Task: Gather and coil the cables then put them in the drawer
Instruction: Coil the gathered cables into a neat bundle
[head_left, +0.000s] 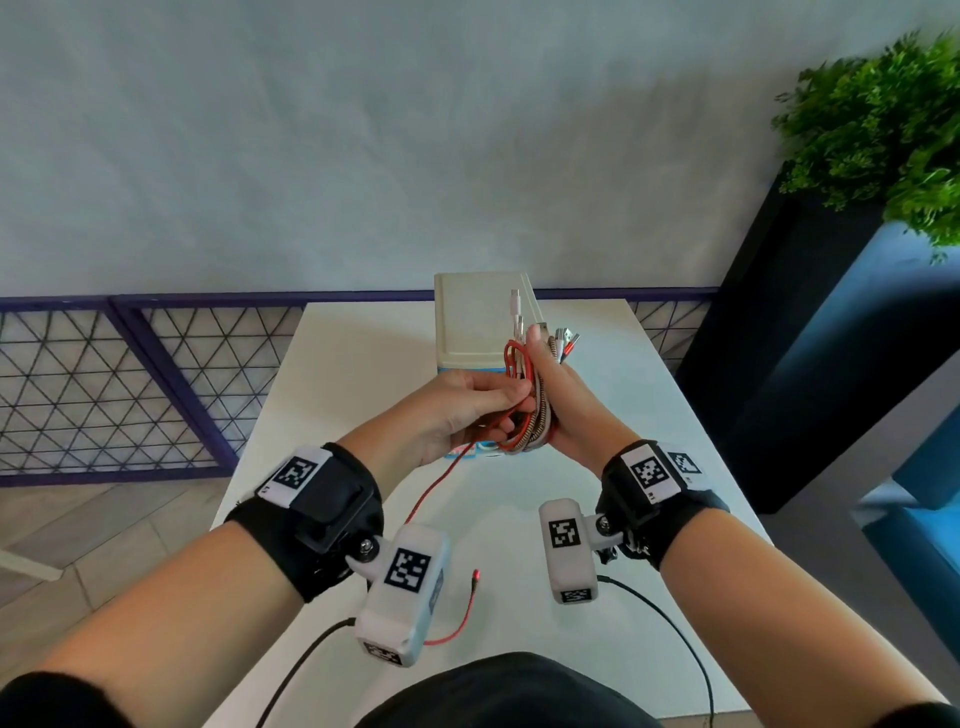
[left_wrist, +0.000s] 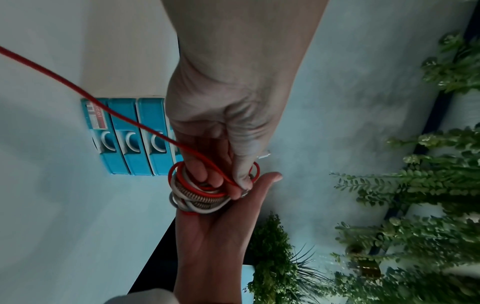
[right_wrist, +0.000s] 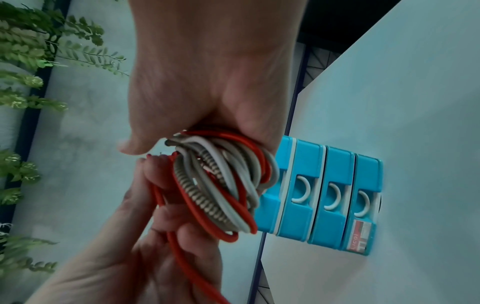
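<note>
A coil of red, white and braided cables (head_left: 531, 415) sits in my right hand (head_left: 560, 384), held above the white table (head_left: 337, 374). The thumb lies curled over the coil (right_wrist: 221, 181), and several plugs (head_left: 563, 340) stick up past the fingers. My left hand (head_left: 496, 402) pinches the red cable (left_wrist: 228, 181) against the coil. The red cable's loose tail (head_left: 441, 491) hangs down, its end (head_left: 475, 574) lying on the table near me. Behind the hands stands the drawer unit (head_left: 475, 322), cream on top, with blue drawers (right_wrist: 324, 195) all closed.
The drawer unit stands mid-table. A dark planter (head_left: 779, 338) with a green plant (head_left: 883, 130) stands right of the table. A purple lattice railing (head_left: 130, 384) runs behind along a grey wall. Black leads (head_left: 670, 629) from the wrist cameras trail over the near table edge.
</note>
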